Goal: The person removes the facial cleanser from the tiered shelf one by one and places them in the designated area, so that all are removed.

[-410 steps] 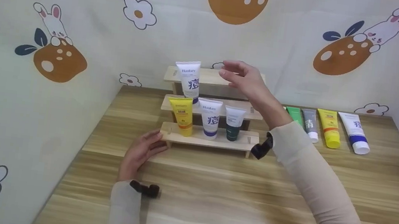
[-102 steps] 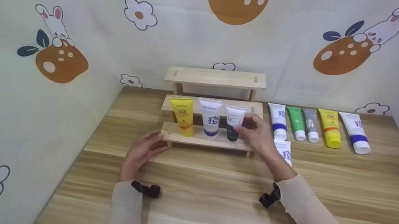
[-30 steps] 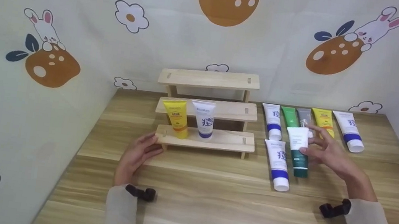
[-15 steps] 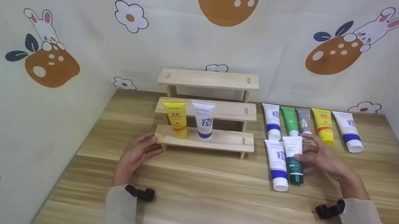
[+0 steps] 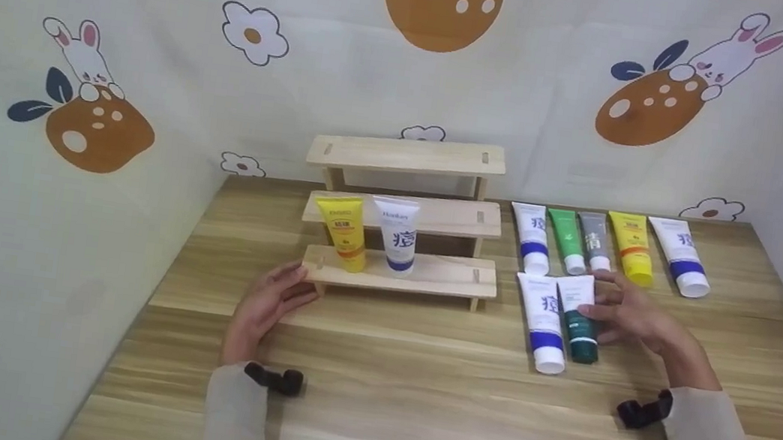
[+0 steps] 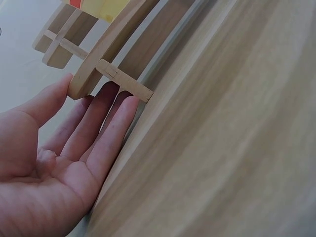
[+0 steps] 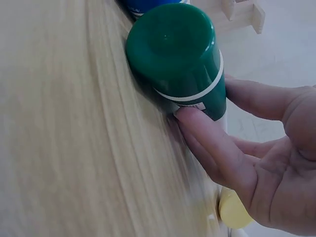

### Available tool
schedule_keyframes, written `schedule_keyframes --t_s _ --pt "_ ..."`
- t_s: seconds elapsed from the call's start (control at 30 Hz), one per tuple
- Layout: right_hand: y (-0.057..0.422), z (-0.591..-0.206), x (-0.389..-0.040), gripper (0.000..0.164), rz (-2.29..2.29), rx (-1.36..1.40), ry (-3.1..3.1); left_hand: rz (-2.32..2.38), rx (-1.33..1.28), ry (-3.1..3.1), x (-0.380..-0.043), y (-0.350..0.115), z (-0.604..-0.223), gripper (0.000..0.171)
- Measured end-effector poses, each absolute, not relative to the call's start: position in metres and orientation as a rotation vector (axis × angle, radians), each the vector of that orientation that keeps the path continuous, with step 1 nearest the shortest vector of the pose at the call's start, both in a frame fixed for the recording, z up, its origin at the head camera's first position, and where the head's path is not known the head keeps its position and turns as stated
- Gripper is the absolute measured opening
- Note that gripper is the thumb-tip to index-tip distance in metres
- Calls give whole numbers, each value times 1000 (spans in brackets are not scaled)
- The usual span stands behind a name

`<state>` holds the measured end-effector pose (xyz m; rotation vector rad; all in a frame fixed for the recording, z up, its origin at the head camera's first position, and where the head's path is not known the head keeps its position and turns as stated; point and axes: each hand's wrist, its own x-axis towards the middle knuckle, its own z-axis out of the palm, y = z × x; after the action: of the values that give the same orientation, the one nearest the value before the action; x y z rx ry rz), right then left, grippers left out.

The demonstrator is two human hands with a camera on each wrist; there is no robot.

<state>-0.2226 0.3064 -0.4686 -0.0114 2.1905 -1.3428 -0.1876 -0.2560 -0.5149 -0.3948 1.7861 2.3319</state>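
My right hand (image 5: 632,316) holds a white-and-green squeeze tube (image 5: 580,327) between thumb and fingers, low at the table and beside a white-and-blue tube (image 5: 543,317). In the right wrist view its green cap (image 7: 170,44) faces the camera. My left hand (image 5: 267,306) grips the left end of the lowest shelf of a three-tier wooden display rack (image 5: 444,276). The left wrist view shows the thumb at the shelf's edge and the fingers (image 6: 111,126) under it, by the leg. A yellow tube (image 5: 342,232) and another white-and-blue tube (image 5: 396,232) stand on that shelf.
Behind the right hand a row of tubes lies on the table (image 5: 412,404): white-and-blue (image 5: 532,235), green (image 5: 568,237), grey (image 5: 594,239), yellow (image 5: 630,244) and white-and-blue (image 5: 680,254). A patterned cloth (image 5: 321,67) hangs behind the rack.
The white-and-green tube was taken from the lowest shelf, carried right and lowered beside the white-and-blue tube. Earlier, a white-and-blue tube left the rack's middle shelf. The left hand stayed at the rack.
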Motion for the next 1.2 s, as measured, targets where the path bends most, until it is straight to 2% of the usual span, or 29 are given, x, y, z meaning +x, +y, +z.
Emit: schedule_keyframes --t_s 0.33,0.6,0.73,1.2 --pt "304 -468 -221 88 -1285 15 2263 2334 -377 1790 -188 -255 -514 60" --pt "307 -461 -218 71 -1238 9 2328 2357 -391 1781 -186 -255 -515 61" --pt "304 -453 -216 70 -1258 7 2364 2357 -409 1782 -186 -255 -515 61" --pt "243 -395 -180 43 -1578 -379 2654 2363 -430 1781 -186 -254 -515 60"
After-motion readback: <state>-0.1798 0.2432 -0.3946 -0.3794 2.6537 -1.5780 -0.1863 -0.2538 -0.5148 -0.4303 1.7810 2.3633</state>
